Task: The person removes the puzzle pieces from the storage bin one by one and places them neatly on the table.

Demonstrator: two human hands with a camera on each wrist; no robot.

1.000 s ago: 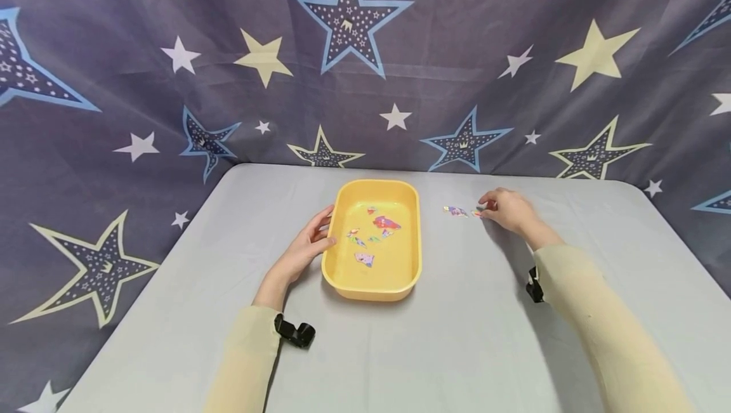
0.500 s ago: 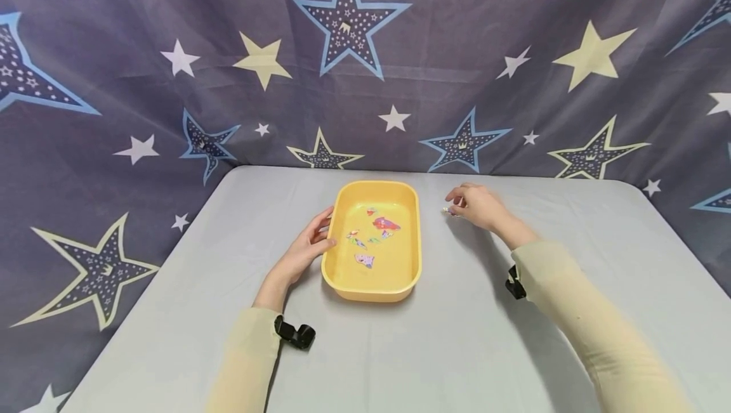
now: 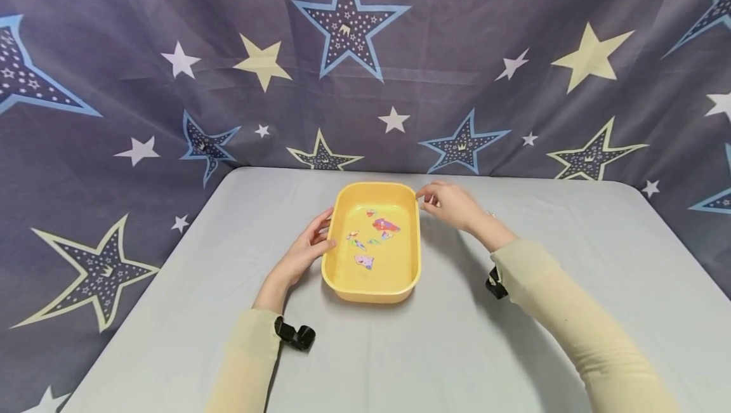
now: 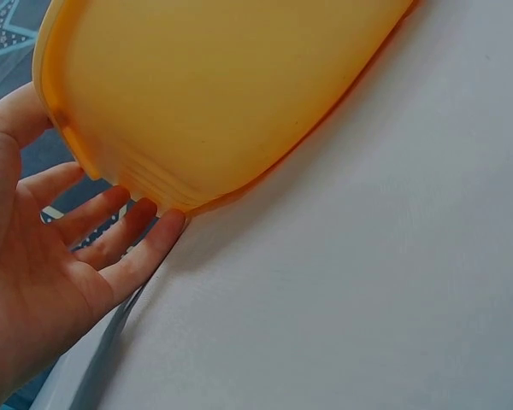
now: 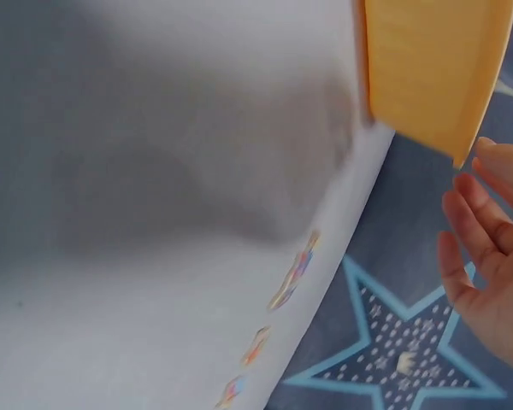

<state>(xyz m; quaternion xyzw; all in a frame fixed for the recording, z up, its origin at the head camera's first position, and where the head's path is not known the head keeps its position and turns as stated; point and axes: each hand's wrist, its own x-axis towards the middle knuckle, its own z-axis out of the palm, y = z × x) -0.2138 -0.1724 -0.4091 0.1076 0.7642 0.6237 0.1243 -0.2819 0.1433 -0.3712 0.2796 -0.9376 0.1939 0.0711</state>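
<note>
A yellow rectangular tray (image 3: 372, 280) stands at the middle of the table, with several small colourful cut-out pieces (image 3: 386, 225), sticker-like, lying flat inside. My left hand (image 3: 299, 254) holds its left side: the thumb lies over the rim, and the fingers (image 4: 145, 248) rest against the outer wall. At the far right corner my right hand (image 3: 451, 203) reaches the rim, fingertips right at its edge. In the right wrist view these fingers are loosely bent, with no piece visible among them. A row of small printed pieces (image 5: 295, 269) lies on the table, mostly hidden by that hand in the head view.
The grey-white table (image 3: 457, 349) ends at a back edge just beyond the tray. Behind it and to the left hangs a dark star-patterned curtain (image 3: 228, 32). Black wrist cameras (image 3: 295, 334) sit at both cuffs.
My right hand has moved left from the loose pieces on the table to the tray's far right rim, leaving the piece it pinched. The left hand and tray have stayed put.
</note>
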